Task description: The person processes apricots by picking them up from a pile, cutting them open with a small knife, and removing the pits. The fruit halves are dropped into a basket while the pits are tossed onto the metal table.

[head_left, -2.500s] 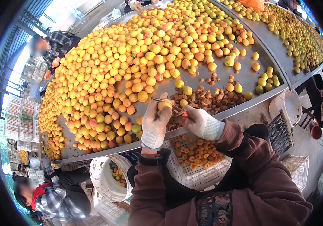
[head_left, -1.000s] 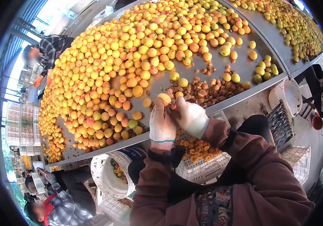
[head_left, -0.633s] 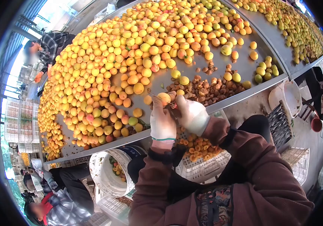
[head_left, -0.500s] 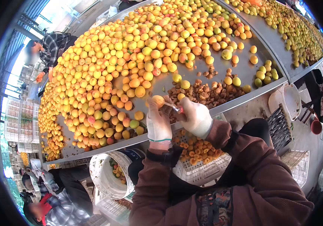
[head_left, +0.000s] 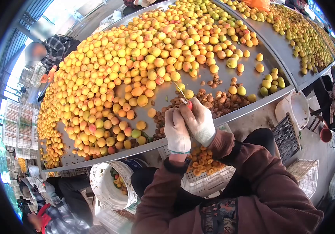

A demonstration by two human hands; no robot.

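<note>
The right hand (head_left: 199, 119), in a white knit glove, has its grip closed tight around a small red-handled steel knife (head_left: 183, 95), at the near side of the heap of brown fruit stones (head_left: 214, 100). The blade points up and away over the stones, which I judge keeps its edge clear of the other glove. The left hand (head_left: 177, 130), also gloved white, presses against the right with its grip curled narrow; what it encloses is hidden.

Below the stones, under the edge of the grey metal surface (head_left: 163, 95), sits a white plastic crate of halved orange fruit (head_left: 202, 183), likely set there to catch what drops from the hands. Farther left and below the stones stands a white plastic bucket (head_left: 99, 193). Beyond the stones lie round yellow-orange apricots (head_left: 136, 58).

There are two hands, one knife, one crate and one bucket; the stones and fruit are too many to count.
</note>
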